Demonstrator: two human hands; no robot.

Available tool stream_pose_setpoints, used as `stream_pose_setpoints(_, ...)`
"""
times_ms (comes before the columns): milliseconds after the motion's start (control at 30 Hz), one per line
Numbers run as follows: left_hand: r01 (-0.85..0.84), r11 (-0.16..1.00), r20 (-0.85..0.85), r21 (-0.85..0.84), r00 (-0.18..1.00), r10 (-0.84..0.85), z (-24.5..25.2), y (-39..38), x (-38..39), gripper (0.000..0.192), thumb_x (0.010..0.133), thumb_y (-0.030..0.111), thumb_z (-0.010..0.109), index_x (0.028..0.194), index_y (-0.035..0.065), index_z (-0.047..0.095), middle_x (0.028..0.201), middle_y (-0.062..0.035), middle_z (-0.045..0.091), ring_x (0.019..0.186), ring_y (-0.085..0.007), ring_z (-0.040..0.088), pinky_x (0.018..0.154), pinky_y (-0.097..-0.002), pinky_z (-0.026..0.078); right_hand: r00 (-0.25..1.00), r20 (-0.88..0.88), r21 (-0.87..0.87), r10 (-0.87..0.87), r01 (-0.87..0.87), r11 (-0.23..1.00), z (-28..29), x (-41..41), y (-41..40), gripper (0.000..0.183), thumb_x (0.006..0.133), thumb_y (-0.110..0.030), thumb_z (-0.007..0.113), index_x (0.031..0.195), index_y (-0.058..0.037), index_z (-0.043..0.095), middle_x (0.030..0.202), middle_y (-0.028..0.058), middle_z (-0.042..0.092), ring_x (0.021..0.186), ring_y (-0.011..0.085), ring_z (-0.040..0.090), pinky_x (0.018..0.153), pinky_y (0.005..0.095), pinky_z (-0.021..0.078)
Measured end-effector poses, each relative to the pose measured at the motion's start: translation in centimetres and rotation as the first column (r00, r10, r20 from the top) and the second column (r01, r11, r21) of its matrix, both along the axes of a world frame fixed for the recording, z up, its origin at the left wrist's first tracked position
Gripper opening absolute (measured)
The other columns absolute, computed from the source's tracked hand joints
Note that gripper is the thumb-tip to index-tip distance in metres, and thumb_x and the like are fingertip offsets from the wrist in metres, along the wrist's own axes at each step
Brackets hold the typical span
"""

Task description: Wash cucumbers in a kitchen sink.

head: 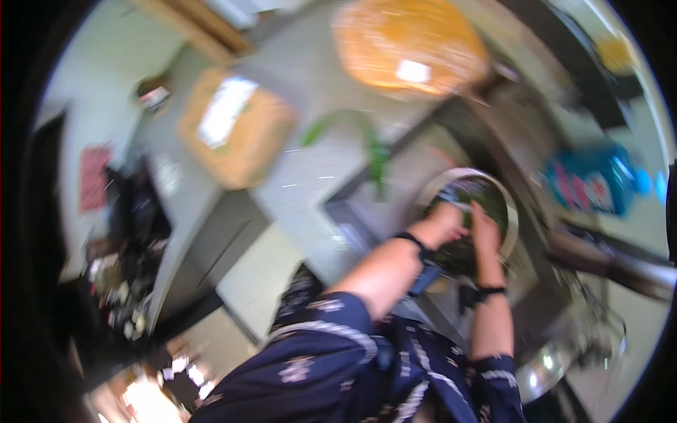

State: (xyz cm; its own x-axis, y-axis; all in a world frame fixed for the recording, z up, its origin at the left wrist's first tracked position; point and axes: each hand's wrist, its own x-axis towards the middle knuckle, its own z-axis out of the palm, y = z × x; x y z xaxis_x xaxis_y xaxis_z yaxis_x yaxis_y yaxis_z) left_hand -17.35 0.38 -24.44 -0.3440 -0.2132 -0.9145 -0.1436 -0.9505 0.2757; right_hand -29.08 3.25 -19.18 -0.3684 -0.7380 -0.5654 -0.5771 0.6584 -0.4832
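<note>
Both my hands are over a round, pale-rimmed basin (514, 211) that stands in a metal sink (365, 203) and holds dark green leaves (457, 261). My left hand (444, 222) is at the basin's left part, fingers bent among the greens. Close beside it, my right hand (484, 224) reaches in with its fingers pointing away from me. Blur hides whether either hand grips anything. A long green leaf or stalk (378, 153) lies curved from the counter over the sink's edge.
On the grey counter (296, 217) lie a plastic-wrapped orange bundle (412, 42) and a brown box with a white label (238, 132). A blue bottle (592, 180) stands right of the sink, near a metal faucet (608, 259). A shiny metal bowl (547, 365) is at lower right.
</note>
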Motion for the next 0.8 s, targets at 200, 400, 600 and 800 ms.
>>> stream_pose_setpoints(200, -0.287, 0.938, -0.416, 0.194, 0.842, 0.343, 4.1, 1.1, -2.7, 0.027, 0.094, 0.024, 0.035, 0.112, 0.0086, 0.048, 0.077, -0.0094, 0.06, 0.057, -0.015, 0.052, 0.043, -0.0246, 0.042, 0.921, -0.235, -0.315, -0.31, 0.23, 0.921, -8.8, -6.3, 3.1, 0.056, 0.09, -0.042, 0.03, 0.078, 0.0007, 0.064, 0.078, 0.0233, 0.06, 0.079, 0.0421, 0.057, 0.075, 0.0464, 0.0425)
stream_pose_setpoints(400, -0.355, 0.921, -0.331, 0.16, 0.859, 0.389, 3.3, 1.6, -2.5, 0.028, 0.09, 0.016, 0.047, 0.116, 0.0078, 0.043, 0.092, -0.0096, 0.055, 0.068, -0.018, 0.054, 0.06, -0.0336, 0.048, 0.972, -0.236, -0.212, 0.012, -0.063, 0.975, -11.4, -8.2, 4.0, 0.049, 0.089, -0.042, 0.038, 0.097, 0.0006, 0.061, 0.096, 0.0247, 0.059, 0.094, 0.0391, 0.055, 0.083, 0.0431, 0.0417)
stream_pose_setpoints(600, -0.035, 0.994, 0.062, -0.101, 0.997, 0.041, 3.4, 1.5, -2.9, 0.02, 0.093, 0.035, 0.042, 0.095, 0.0152, 0.045, 0.053, 0.0041, 0.028, 0.04, -0.0073, 0.026, 0.034, -0.0229, 0.019, 0.935, -0.119, -0.114, 0.334, -0.347, 0.931, -9.6, -6.7, 4.6, 0.046, 0.084, -0.04, 0.051, 0.105, 0.0011, 0.057, 0.091, 0.0184, 0.061, 0.074, 0.0279, 0.057, 0.066, 0.0349, 0.0445)
stream_pose_setpoints(800, -0.433, 0.901, -0.109, 0.028, 0.894, 0.434, 1.3, 1.6, -3.8, 0.028, 0.094, 0.034, 0.037, 0.103, 0.0109, 0.048, 0.055, 0.002, 0.031, 0.043, -0.0096, 0.031, 0.038, -0.0242, 0.025, 0.99, 0.033, -0.265, 0.135, -0.122, 0.957, -9.0, -7.7, 5.7, 0.049, 0.08, -0.035, 0.064, 0.112, 0.0007, 0.053, 0.077, 0.0072, 0.058, 0.04, 0.0113, 0.045, 0.036, 0.0242, 0.0372)
